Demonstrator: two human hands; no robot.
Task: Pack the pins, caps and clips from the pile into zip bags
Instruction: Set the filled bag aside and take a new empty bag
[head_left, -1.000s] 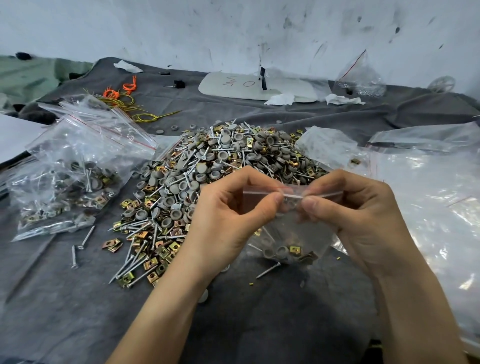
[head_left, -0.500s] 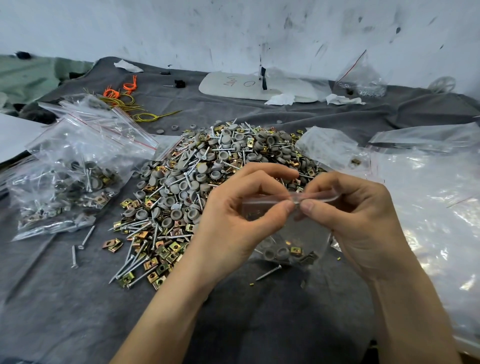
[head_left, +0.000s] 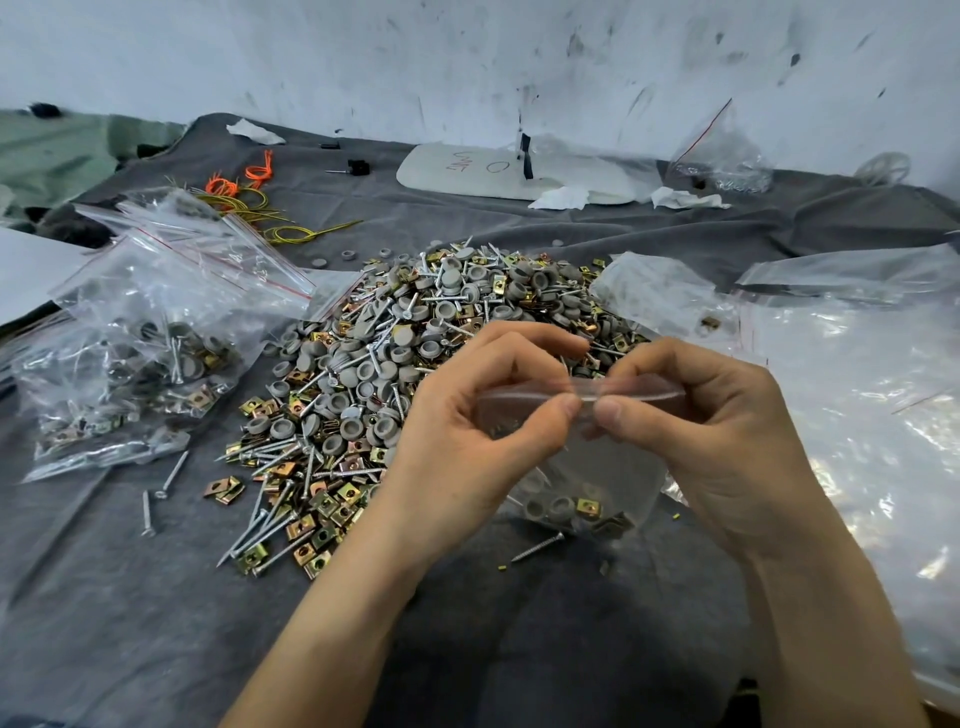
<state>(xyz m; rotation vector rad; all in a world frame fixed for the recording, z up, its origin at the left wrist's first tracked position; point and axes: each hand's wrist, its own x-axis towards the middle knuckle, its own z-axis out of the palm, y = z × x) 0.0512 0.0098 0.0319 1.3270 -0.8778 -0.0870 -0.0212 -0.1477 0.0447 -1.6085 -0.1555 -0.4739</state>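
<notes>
This looks like a small packing workshop. A grey cloth (head_left: 156, 597) is spread below a scuffed, stained white wall (head_left: 363, 62). On it lies a loose pile (head_left: 415, 364) of pins, caps and clips, with filled zip bags (head_left: 135, 353) beside it and wire loops (head_left: 244, 192) behind.

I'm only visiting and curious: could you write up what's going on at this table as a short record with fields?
activity: closing a small bag, apparently
left hand: pinches the top strip of the zip bag
right hand: pinches the same strip, thumb tips nearly meeting
bag contents: a few grey caps and brass-coloured clips at the bottom
pile: pins, caps and clips mixed, behind the hands
filled bags: heaped at the left
surface: grey cloth
</notes>
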